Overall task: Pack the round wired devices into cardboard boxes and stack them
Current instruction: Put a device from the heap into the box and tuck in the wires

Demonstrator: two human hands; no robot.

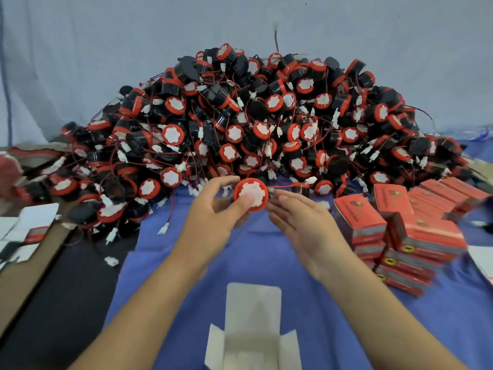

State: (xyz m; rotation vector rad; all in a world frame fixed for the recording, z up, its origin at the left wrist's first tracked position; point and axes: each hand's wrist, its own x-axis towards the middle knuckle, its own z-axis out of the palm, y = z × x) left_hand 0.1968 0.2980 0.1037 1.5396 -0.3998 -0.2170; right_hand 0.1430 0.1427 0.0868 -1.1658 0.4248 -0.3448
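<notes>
One open white cardboard box (252, 340) is lying nearest me on the blue cloth (176, 263). Beyond it, my left hand (213, 212) is gripping one round red-rimmed device (250, 194) between thumb and fingers. My right hand (301, 225) is touching its red wire (286, 186), fingers nearly straight; whether they are pinching it, I cannot tell. Packed red boxes (416, 236), over a dozen, are sitting stacked at right. Farthest back, a heap of devices (253, 116), too many to count, is lying.

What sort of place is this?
Probably a small hand-packing workshop: a big heap of identical round wired devices, stacks of closed red boxes at the right, and an open white cardboard box waiting while the left hand holds one device.
</notes>
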